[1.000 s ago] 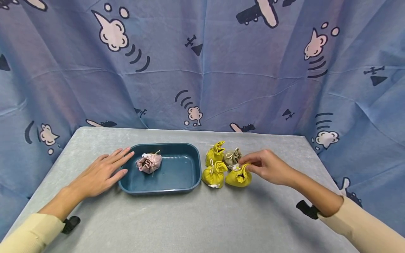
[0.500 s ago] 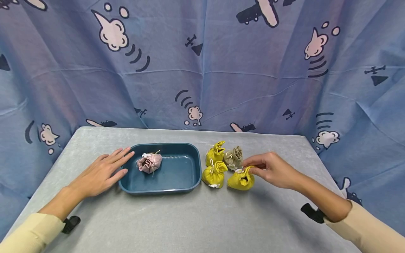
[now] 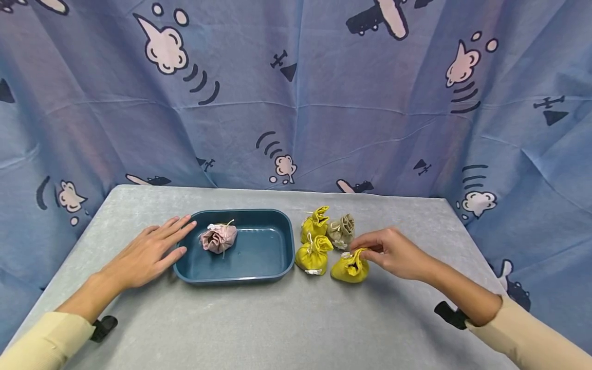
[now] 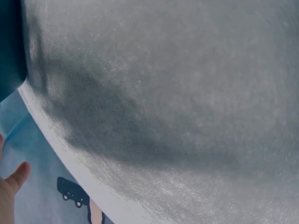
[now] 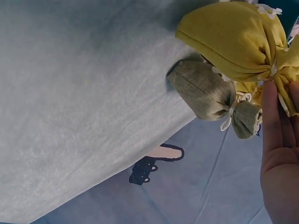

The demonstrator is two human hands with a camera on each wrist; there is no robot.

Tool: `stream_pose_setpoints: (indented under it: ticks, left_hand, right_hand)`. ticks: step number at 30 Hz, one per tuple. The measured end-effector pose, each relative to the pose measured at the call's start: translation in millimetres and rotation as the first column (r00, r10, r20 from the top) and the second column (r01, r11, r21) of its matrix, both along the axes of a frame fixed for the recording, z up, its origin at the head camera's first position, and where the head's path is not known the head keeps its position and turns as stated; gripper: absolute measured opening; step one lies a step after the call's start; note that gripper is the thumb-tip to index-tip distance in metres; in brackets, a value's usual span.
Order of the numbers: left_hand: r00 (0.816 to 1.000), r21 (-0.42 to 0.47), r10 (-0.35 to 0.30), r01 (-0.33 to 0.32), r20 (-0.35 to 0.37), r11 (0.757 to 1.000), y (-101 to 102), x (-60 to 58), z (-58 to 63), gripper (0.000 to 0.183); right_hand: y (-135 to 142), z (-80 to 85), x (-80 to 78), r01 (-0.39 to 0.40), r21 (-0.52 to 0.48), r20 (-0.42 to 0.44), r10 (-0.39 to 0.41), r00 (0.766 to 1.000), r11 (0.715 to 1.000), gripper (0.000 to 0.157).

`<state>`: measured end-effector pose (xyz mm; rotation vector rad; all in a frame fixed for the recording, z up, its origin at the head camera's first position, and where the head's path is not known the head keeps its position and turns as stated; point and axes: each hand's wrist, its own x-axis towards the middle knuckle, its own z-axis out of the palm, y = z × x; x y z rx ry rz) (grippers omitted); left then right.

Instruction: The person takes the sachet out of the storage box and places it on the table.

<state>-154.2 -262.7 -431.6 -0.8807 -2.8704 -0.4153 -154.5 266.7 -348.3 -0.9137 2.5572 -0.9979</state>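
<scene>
My right hand (image 3: 393, 254) pinches the gathered neck of a yellow drawstring pouch (image 3: 349, 270), the nearest to it of the group. In the right wrist view this yellow pouch (image 5: 233, 39) fills the upper right, with fingertips at its tied neck. Just behind it stands a grey-green pouch (image 3: 341, 234). Two more yellow pouches, a front one (image 3: 312, 257) and a rear one (image 3: 314, 226), are to the left. My left hand (image 3: 150, 252) lies with fingers extended at the left rim of a teal tray (image 3: 259, 280). Inside the tray sits a pink pouch (image 3: 219, 238).
A grey cloth-covered table (image 3: 259, 329) bears everything. Behind it hangs a blue printed curtain (image 3: 240, 128). The tray stands close to the left of the pouch group. Dark straps show at both wrists.
The pinched yellow pouch has shifted slightly toward the table's front, away from the grey-green pouch, which now shows more. My left hand and the tray have stayed put.
</scene>
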Motion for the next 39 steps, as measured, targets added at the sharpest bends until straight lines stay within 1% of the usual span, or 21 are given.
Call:
stream_pose_setpoints:
  ticks: [7, 14, 17, 22, 25, 28, 31, 34, 39]
  left_hand:
    - [1.0, 0.005, 0.002, -0.002, 0.005, 1.0, 0, 0.3, -0.7, 0.06]
    - [1.0, 0.008, 0.0, 0.0, -0.008, 1.0, 0, 0.0, -0.7, 0.06]
    - [1.0, 0.005, 0.001, -0.001, -0.008, 1.0, 0, -0.3, -0.2, 0.061]
    - [1.0, 0.003, 0.001, -0.001, -0.008, 1.0, -1, -0.4, 0.9, 0.061]
    - [1.0, 0.005, 0.0, 0.0, -0.014, 1.0, -1, -0.5, 1.0, 0.06]
    - [1.0, 0.005, -0.001, 0.001, -0.012, 1.0, -2, -0.6, 0.8, 0.06]
    - [1.0, 0.002, 0.001, -0.001, -0.002, 1.0, -2, -0.4, 0.3, 0.06]
    - [1.0, -0.003, 0.004, -0.004, 0.009, 1.0, -2, 0.0, -0.1, 0.06]
    - [1.0, -0.003, 0.002, -0.002, 0.008, 1.0, -2, -0.1, -0.6, 0.06]
  right_hand:
    - [-4, -4.3, -2.3, 0.012, 0.005, -0.018, -0.012, 1.0, 1.0, 0.025]
    - [-7, -7.0, -4.5, 0.014, 0.026, -0.05, -0.012, 0.999, 1.0, 0.024]
    - [-8, -0.7, -5.3, 0.008, 0.033, -0.064, -0.006, 0.998, 0.999, 0.025]
    - [-15, 21.1, -10.7, 0.006, 0.001, -0.113, -0.006, 0.994, 1.0, 0.038]
    - [-24, 33.2, -15.2, 0.019, -0.002, -0.145, -0.019, 0.989, 1.0, 0.042]
    - [-38, 39.7, -20.1, 0.014, 0.003, -0.151, -0.014, 0.988, 1.0, 0.042]
    - [-56, 43.1, -24.7, -0.021, -0.006, -0.14, 0.02, 0.99, 1.0, 0.043]
    - [-72, 46.1, -28.4, -0.076, -0.017, -0.116, 0.074, 0.99, 0.997, 0.046]
    - [-98, 52.7, -33.2, -0.136, 0.008, -0.095, 0.136, 0.986, 0.991, 0.049]
